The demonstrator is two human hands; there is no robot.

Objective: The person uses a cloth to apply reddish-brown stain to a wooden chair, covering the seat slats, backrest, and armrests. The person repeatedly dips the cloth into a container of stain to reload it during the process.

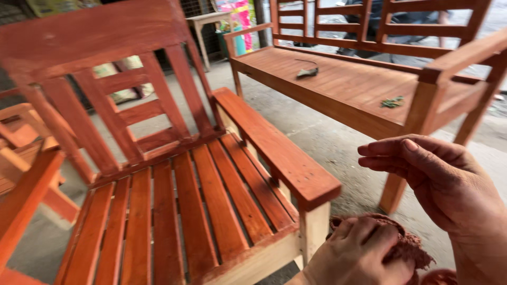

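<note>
Left hand (355, 253) clenches the stain-soaked rag (404, 244) beside the chair (211, 200), right hand (438, 179) loosely curled, empty; bare front leg (315, 228) likely needs wiping next.

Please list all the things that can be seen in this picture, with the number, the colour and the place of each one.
wooden armchair: one, stained reddish brown, front leg unstained pale wood, left and centre foreground
wooden bench: one, reddish brown, upper right, across the floor from the armchair
dark scrap: one, grey, on the bench seat
green scrap: one, on the bench seat, nearer the right end
pale wooden table: one, unstained, top centre background
concrete floor: grey, between armchair and bench
stained rag: one, reddish brown, bottom right
left hand: one, bottom right, grip closed on the stained rag beside the front leg
right hand: one, right, above the rag, fingers curled, holding nothing visible
</note>
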